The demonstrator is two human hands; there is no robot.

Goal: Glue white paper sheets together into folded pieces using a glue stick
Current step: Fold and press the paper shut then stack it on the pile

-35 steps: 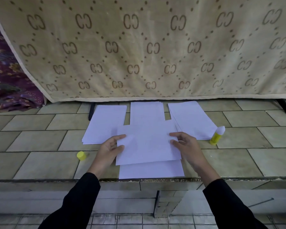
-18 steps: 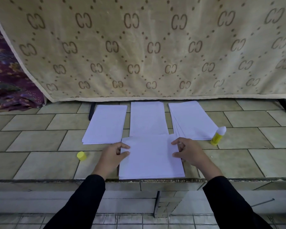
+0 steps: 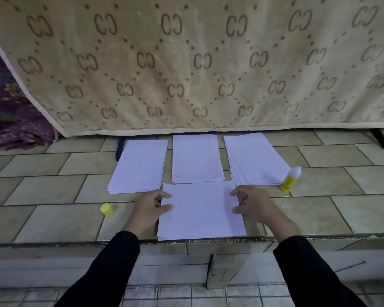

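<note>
A white sheet [image 3: 201, 211] lies flat on another sheet near the front edge of the tiled ledge. My left hand [image 3: 150, 208] pinches its left edge with thumb and fingers. My right hand [image 3: 252, 203] pinches its right edge the same way. Behind it lie three stacks of white paper: a left stack [image 3: 140, 166], a middle stack [image 3: 196, 158] and a fanned right stack [image 3: 255, 159]. An uncapped yellow glue stick [image 3: 290, 179] stands beside the right stack. Its yellow cap [image 3: 106, 209] sits left of my left hand.
A beige patterned mattress [image 3: 197, 63] leans upright behind the paper stacks. Purple cloth [image 3: 11, 111] lies at the far left. The tiled ledge [image 3: 330, 209] drops off at its front edge to a lower tiled floor. A dark metal leg [image 3: 380, 139] shows at the back right.
Both hands brought the top sheet down and toward me, lining it up over the sheet beneath. The lower sheet, which stuck out below before, is now almost fully covered.
</note>
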